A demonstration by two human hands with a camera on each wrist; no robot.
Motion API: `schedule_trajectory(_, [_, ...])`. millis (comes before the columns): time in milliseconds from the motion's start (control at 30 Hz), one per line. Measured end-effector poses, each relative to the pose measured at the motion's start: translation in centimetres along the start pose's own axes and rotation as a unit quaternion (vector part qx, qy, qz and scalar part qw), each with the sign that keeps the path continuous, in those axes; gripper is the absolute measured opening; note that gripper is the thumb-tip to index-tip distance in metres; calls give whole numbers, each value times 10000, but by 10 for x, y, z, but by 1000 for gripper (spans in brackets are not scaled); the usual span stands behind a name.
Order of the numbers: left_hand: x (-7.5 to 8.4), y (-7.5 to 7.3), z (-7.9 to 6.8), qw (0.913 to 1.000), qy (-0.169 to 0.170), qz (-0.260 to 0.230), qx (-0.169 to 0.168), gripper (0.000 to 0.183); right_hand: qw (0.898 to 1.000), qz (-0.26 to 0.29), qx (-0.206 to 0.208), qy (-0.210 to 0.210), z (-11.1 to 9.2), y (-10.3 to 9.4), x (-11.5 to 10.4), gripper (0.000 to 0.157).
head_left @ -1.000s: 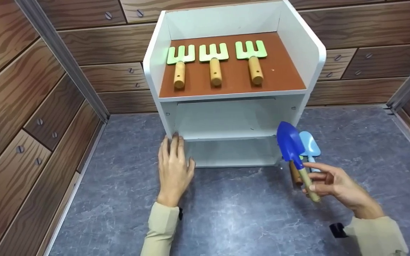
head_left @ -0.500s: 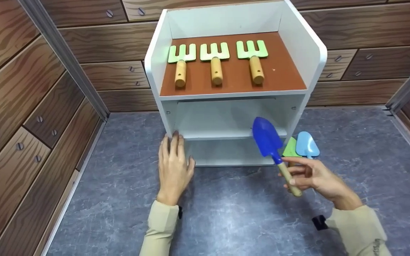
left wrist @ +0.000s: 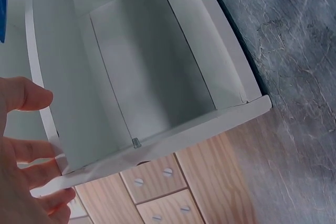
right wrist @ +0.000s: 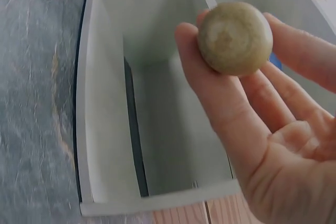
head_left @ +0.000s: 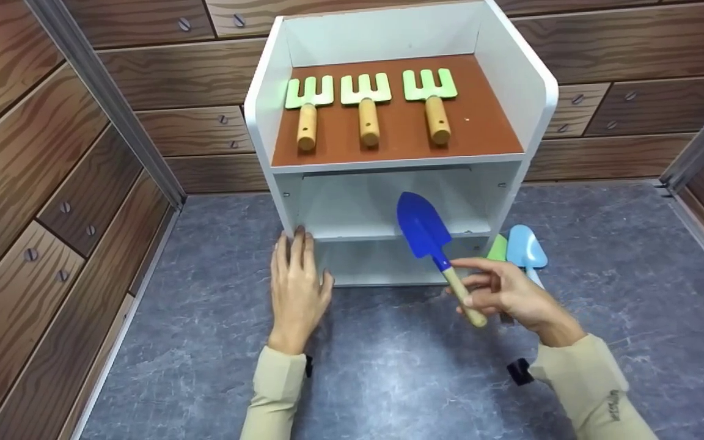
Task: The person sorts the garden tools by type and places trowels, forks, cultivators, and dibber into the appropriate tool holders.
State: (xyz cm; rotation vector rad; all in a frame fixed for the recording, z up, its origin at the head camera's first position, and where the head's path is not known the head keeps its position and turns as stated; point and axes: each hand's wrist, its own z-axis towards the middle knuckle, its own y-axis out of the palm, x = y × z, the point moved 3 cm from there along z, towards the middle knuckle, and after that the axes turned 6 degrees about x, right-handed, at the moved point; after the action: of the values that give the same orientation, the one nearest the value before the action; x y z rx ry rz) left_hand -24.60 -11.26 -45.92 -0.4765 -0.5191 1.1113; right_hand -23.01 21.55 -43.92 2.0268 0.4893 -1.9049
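A hand trowel with a blue blade [head_left: 422, 225] and a pale wooden handle [head_left: 459, 290] is held in my right hand [head_left: 514, 296], pinched between thumb and fingers. Its blade points up and away, in front of the lower openings of a white shelf unit [head_left: 538, 98]. The right wrist view shows the round handle end [right wrist: 236, 39] gripped at the fingertips. My left hand [head_left: 296, 293] rests at the unit's lower left front edge, fingers extended. In the left wrist view, that hand's fingers [left wrist: 39, 174] touch the white panel edge.
Three light-green hand forks [head_left: 366, 98] with wooden handles lie in a row on the unit's brown top. Beside the unit on the right, a light-blue shovel [head_left: 525, 245] and a green blade [head_left: 498, 248] lie on the grey surface [head_left: 388, 366], partly hidden by the right hand.
My right hand has carried the blue trowel leftward, from beside the unit's right side to in front of its openings. More of the green blade shows now. My left hand has stayed put.
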Motion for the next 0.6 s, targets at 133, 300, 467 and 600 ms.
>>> schedule_trajectory(133, [0, 0, 0, 10000, -12, -13, -61, 65, 9999, -118, 92, 12, 8, 7, -3, 69])
schedule_trajectory(300, [0, -1, 0, 10000, -18, -28, -10, 66, 9996, -116, 194, 195, 18, 13, -6, 71])
schedule_trajectory(467, [-1, 0, 0, 10000, -9, -63, 23, 64, 9987, 55, 369, 335, 27, 19, -10, 71])
schedule_trajectory(600, [-2, 1, 0, 9999, -26, -101, -5, 63, 9985, 154, 424, 311, 34, 25, -14, 70])
